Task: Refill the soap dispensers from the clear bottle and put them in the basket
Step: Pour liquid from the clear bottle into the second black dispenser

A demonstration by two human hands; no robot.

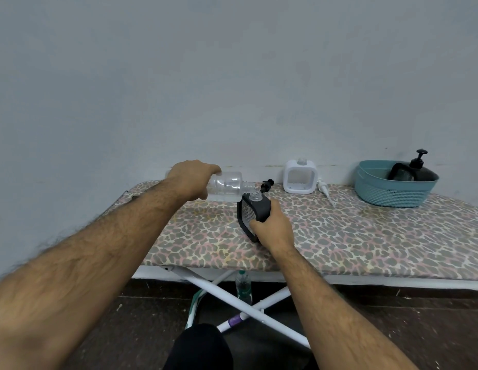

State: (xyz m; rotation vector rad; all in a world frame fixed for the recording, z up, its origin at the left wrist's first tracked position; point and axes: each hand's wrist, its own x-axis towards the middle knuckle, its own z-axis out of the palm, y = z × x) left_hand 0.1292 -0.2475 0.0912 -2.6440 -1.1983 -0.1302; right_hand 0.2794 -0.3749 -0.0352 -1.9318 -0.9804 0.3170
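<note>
We work at a leopard-print ironing board [339, 236], the largest thing before us. Well off to the right of our right fingers stands the teal basket [392, 193], one black pump dispenser [408, 173] already inside. Nearer, beyond those fingers, the white dispenser [300, 177] waits with its white pump [324, 189] lying beside it.

Our left hand [191, 180] curls round the base of the clear bottle [227, 186], which lies almost level, long axis running rightward from the fingers, mouth over the open neck of the black dispenser [252, 212]. Our right hand [272, 228] grips that dispenser's lower side, fingers wrapped, tilting it. Its black pump [267, 184] lies just behind. We judge pouring depends on keeping mouth above neck.
</note>
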